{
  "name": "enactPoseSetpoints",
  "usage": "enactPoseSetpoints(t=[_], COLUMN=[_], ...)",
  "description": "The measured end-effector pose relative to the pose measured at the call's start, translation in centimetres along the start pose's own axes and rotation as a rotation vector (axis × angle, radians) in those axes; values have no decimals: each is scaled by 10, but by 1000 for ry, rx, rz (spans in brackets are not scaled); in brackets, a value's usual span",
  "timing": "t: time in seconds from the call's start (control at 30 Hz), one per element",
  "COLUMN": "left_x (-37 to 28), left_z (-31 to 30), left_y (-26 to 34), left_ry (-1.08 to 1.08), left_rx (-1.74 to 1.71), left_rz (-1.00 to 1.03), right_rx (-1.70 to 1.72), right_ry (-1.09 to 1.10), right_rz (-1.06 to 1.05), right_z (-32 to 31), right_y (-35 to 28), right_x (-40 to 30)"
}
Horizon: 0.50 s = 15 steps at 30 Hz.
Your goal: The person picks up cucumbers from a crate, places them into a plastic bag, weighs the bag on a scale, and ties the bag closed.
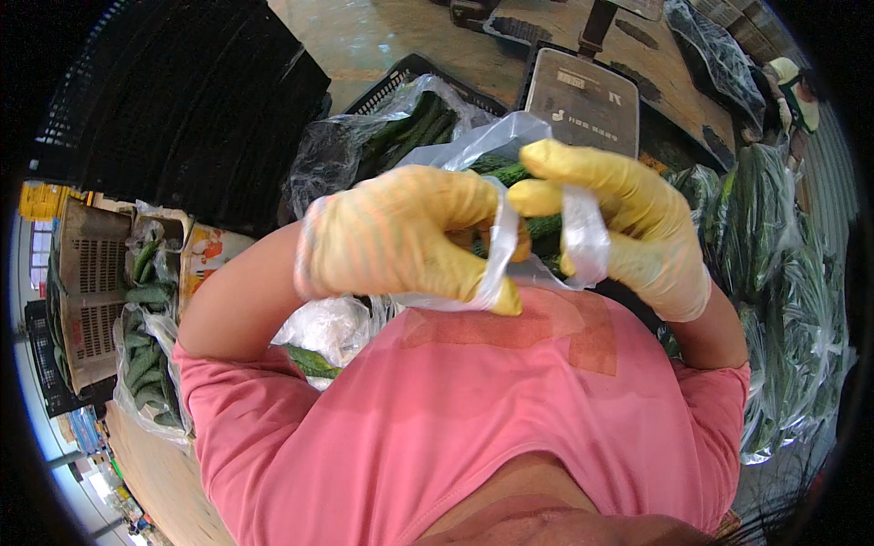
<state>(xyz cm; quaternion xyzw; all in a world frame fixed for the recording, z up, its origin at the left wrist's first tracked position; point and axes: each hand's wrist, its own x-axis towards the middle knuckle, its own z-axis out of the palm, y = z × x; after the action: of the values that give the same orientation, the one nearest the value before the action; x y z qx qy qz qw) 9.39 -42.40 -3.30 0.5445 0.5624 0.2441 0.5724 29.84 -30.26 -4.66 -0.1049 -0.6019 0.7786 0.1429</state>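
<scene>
Both of my hands wear yellow-coated gloves and hold a thin translucent plastic bag in front of my chest. A twisted strip of the bag passes between the thumb and fingers of my left hand. My right hand grips another strip of it, looped around the fingers. Between the hands, green bumpy cucumbers show in the bag's opening; their lower parts are hidden by the gloves and plastic.
Beyond the bag stand a platform scale and a black crate with cucumbers in plastic lining. Stacked black crates rise at left. Bagged cucumbers line the right side. A bag of cucumbers and a brown crate are at far left.
</scene>
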Motion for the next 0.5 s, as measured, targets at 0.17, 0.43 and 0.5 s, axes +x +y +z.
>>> enactPoseSetpoints(t=[0.17,0.43,0.5], left_x=[41,38,35], left_z=[0,1,5], left_y=[-25,-21,-17], left_ry=[-208,122,303], left_rx=[-337,519,992], left_rz=[174,474,433], right_rx=[-1139,-1641,-1397], right_ry=[-250,-177,-53], right_rz=[-424,-440,-295], right_z=[-9,1,-20], right_y=[5,-13,9], right_x=[17,13,-3])
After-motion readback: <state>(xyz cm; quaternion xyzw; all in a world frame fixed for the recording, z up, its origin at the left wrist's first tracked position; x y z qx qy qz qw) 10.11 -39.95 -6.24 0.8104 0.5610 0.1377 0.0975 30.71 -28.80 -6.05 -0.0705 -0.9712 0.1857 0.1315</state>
